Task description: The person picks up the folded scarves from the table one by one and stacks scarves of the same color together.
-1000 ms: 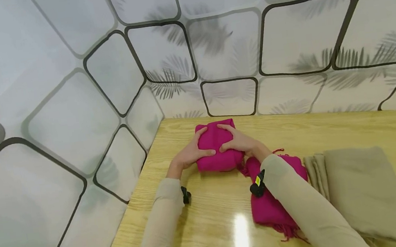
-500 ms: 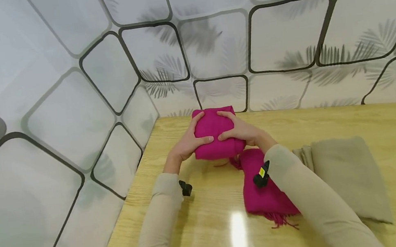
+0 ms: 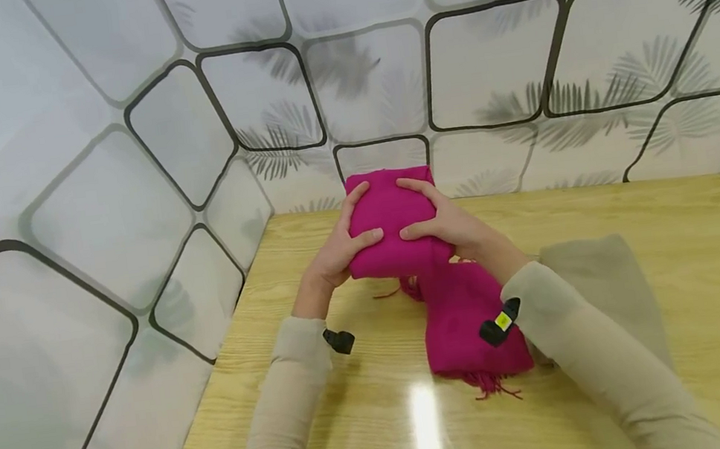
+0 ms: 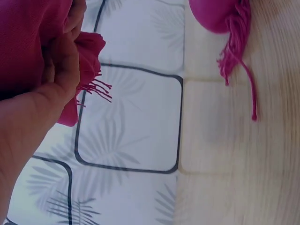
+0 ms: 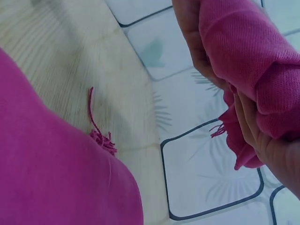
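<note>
Both hands hold a folded magenta scarf (image 3: 392, 209) in the head view, raised over the far part of the table. My left hand (image 3: 336, 250) grips its left side, thumb on the near face. On the opposite side my right hand (image 3: 458, 227) grips it the same way. From below, the left wrist view shows the left fingers curled under the cloth (image 4: 28, 42), with fringe hanging beyond. The right wrist view shows the right fingers under the bundle (image 5: 248, 56). Another folded magenta fringed cloth (image 3: 467, 324) lies on the table below, overlapped by the held scarf in the head view.
A folded beige cloth (image 3: 599, 277) lies to the right, partly behind the right sleeve (image 3: 606, 359). The wooden table (image 3: 357, 419) meets patterned fabric walls (image 3: 369, 81) at the back and left. Light glares off the tabletop near the front.
Both hands have lifted the folded scarf up from the tabletop. The view has shifted slightly right, and more of the lower magenta cloth's far end shows.
</note>
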